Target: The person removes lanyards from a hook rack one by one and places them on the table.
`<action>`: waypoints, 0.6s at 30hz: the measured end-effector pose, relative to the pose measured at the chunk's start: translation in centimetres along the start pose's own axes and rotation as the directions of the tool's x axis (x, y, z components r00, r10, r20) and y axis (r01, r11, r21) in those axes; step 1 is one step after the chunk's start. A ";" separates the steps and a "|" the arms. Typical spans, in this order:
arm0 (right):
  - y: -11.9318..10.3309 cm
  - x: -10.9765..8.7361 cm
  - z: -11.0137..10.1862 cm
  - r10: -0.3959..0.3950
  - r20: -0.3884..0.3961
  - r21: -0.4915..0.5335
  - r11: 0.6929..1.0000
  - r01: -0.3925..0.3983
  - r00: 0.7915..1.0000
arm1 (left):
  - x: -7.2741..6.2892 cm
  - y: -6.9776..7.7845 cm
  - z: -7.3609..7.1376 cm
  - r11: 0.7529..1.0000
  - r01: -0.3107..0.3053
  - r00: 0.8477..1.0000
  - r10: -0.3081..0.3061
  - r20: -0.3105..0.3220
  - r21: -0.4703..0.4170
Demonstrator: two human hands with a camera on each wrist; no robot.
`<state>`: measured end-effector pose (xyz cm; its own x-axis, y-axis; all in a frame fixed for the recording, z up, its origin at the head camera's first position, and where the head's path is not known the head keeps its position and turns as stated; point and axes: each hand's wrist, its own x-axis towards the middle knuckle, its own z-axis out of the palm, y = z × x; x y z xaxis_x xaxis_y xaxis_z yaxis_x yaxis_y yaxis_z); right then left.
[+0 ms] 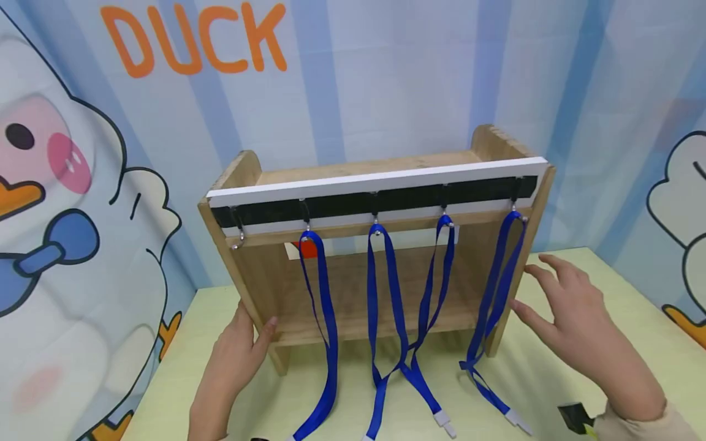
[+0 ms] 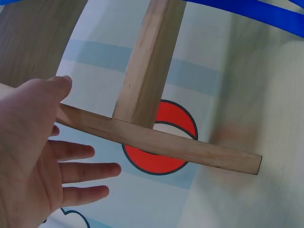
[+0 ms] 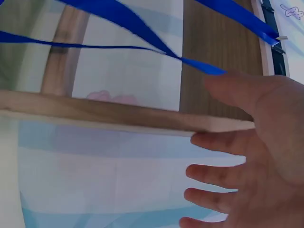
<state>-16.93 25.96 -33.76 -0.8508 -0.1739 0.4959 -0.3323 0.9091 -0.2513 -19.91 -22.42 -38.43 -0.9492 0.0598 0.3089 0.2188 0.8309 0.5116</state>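
Observation:
A small wooden shelf rack (image 1: 380, 300) stands on the table, with a white-and-black strip (image 1: 342, 208) of metal hooks along its upper front. Several blue lanyards (image 1: 328, 318) hang from the hooks to the right of the leftmost hook (image 1: 238, 236). My left hand (image 1: 234, 346) holds the rack's left side panel, thumb on the inner side and index finger outside; its other fingers extend in the left wrist view. Beside the right panel (image 3: 142, 116), my right hand (image 1: 579, 324) has its fingers spread, thumb and index tips right at the edge. The rightmost lanyard (image 1: 499, 275) hangs close to that thumb.
Lanyard ends with white plastic clips (image 1: 444, 422) lie on the pale yellow table (image 1: 612, 282). A small dark object (image 1: 575, 418) is near the right sleeve (image 1: 645, 425). Behind stands a blue striped backdrop (image 1: 386, 79) with duck drawings.

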 end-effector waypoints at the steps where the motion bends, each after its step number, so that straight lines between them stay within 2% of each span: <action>1: -0.4 0.2 -0.2 -0.005 -0.043 0.017 1.000 0.006 0.999 | 0.0 0.0 -0.1 1.000 -0.007 1.000 0.007 -0.004 0.006; 5: -1.6 0.7 -1.0 0.010 -0.198 0.078 0.997 0.005 0.980 | 0.0 -0.1 0.0 1.000 -0.020 1.000 0.020 -0.006 0.017; 10: -2.9 1.3 -1.8 0.012 -0.344 0.134 0.990 0.036 0.939 | -0.1 -0.2 0.1 0.999 -0.039 0.999 0.039 -0.015 -0.028; 14: -3.6 2.1 -2.4 -0.014 -0.401 0.164 0.983 0.087 0.916 | -0.1 -0.1 0.1 0.996 -0.054 0.999 0.053 -0.010 -0.075; 18: -3.9 2.9 -3.0 -0.039 -0.423 0.160 0.980 0.117 0.905 | 0.1 -0.4 0.5 0.994 -0.058 0.998 0.058 -0.009 -0.092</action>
<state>-16.86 23.05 -28.84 -0.5854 -0.0328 0.8101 -0.4904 0.8100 -0.3216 -20.21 -22.44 -38.97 -0.9330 0.1030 0.3448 0.2936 0.7717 0.5641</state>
